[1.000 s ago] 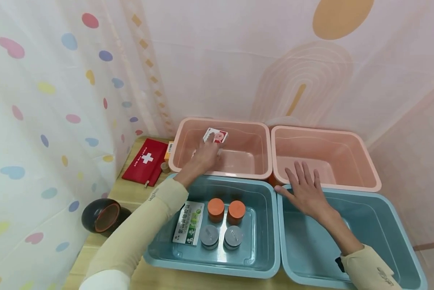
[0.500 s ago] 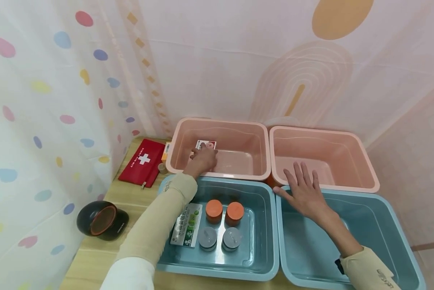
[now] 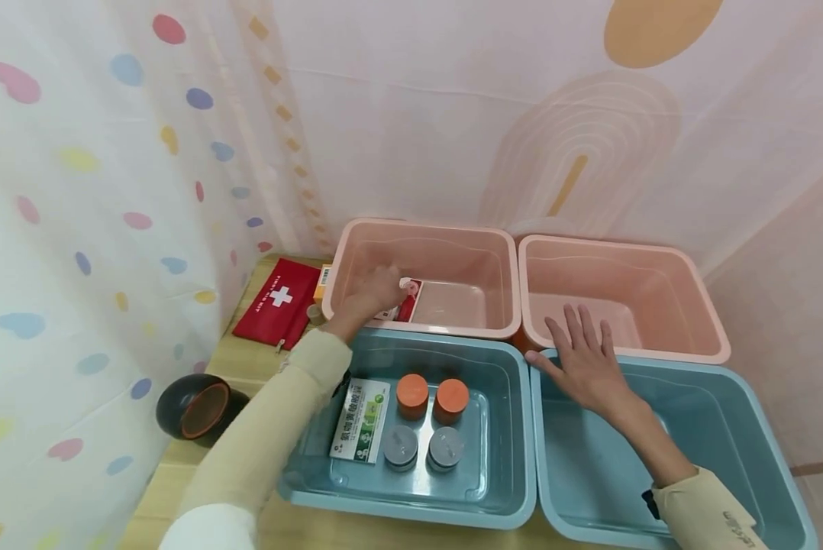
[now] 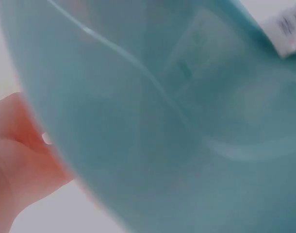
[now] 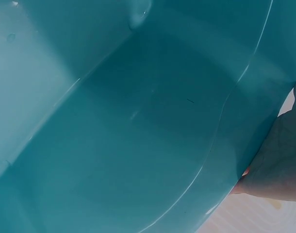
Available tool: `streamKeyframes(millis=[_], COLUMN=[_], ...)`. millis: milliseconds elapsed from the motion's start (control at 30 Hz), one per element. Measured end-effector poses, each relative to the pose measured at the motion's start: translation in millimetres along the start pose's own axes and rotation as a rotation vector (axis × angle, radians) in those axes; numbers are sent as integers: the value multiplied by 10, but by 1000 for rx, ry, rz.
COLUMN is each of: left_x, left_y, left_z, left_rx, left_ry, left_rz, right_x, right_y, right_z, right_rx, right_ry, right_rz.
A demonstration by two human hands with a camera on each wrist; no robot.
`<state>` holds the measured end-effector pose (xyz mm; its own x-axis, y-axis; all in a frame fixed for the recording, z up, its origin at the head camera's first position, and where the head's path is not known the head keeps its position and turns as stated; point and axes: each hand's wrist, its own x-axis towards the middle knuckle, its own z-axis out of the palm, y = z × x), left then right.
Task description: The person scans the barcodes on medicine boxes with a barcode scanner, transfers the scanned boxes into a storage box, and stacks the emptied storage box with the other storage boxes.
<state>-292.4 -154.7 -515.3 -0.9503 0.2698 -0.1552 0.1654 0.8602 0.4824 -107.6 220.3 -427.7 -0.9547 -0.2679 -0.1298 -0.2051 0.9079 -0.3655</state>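
My left hand (image 3: 379, 289) reaches into the left pink bin (image 3: 425, 331), partly over a flat red-and-white box (image 3: 408, 302) low inside it. The fingers look blurred, and whether they still grip the box is hidden. In the left wrist view, part of that hand (image 4: 26, 150) shows beyond a blue rim. My right hand (image 3: 588, 365) rests with spread, straight fingers near the rims of the right pink bin (image 3: 659, 355) and the right blue bin (image 3: 762, 428); it holds nothing. The right wrist view shows its edge (image 5: 279, 160) past the blue wall.
The left blue bin (image 3: 411, 513) holds two orange-lidded jars (image 3: 412, 395), two grey-lidded jars (image 3: 401, 447) and a white-and-green medicine box (image 3: 360, 420). Left on the wooden table lie a red first aid pouch (image 3: 279, 302), an orange box (image 3: 324, 281) and a black rounded object (image 3: 195, 409).
The red-and-white box has gone from raised in my left hand to lower in the left pink bin, turned another way. The left hand now sits left of it. My right hand stays put.
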Motion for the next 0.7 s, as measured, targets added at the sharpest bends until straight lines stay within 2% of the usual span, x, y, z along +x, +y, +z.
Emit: streamKeyframes(millis=[67,100,200,267,333,433,567,700], left_x=[-67,-145,-780,-1258,-1712,-2025,-2353,-2550], left_y=[-77,-96,320,688,1070,1189,1154,1012], left_z=[11,7,-304,-519,-701,-606,-395,-179], left_rx=[14,17,60,102,160,247,288,290], left_ry=[63,104,178,193,175,183,147,35], left_rz=[127,195,314,343,332,298,152,32], right_x=[-14,-21,-25,-32,-41,-57,-52,-37], right_y=[16,25,60,74,87,103,110,81], right_z=[-10,-11,-8,-10,-18,-32,-40,-24], right_rx=[-1,-2,-11,-5,-2,3,7,25], right_ry=[-3,-4,-3,-6,-6,-5,-11,-22], right_rz=[5,6,4,10,17,29,24,19])
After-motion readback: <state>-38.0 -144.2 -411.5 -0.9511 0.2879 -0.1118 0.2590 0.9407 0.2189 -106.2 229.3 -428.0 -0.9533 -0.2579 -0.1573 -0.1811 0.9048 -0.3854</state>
